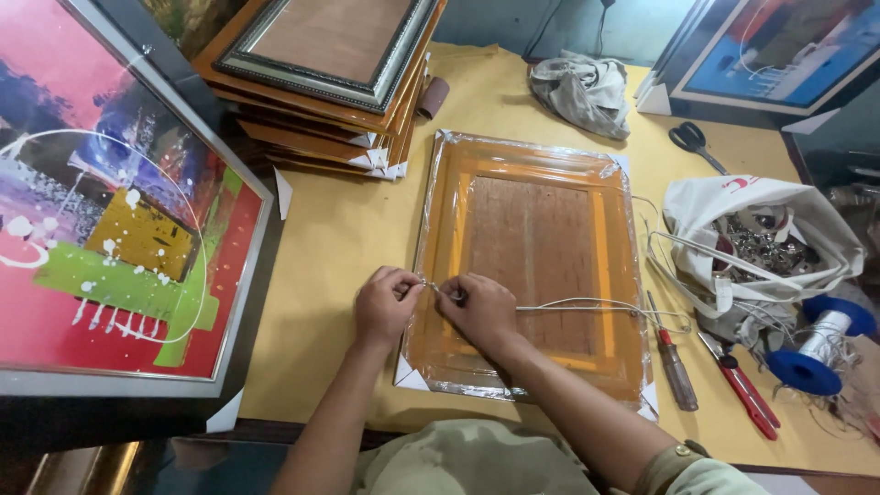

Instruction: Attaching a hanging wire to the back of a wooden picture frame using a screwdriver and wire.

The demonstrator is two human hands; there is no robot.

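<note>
Pinching a white wire (568, 307) together, left hand (385, 305) and right hand (478, 312) work at the wrapped frame's (536, 257) nine-o'clock edge (screwdriver (672, 362) at three).

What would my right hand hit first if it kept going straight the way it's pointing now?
Most likely your left hand: the right hand points left along the wire over the wrapped frame, and their fingertips look almost touching. Depth is hard to judge.

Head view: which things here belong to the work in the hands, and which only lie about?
In use:
left hand
right hand
wire
wrapped frame

Lying about:
scissors
screwdriver
red pliers
blue spool
white bag
rag
frame stack
painting
</note>
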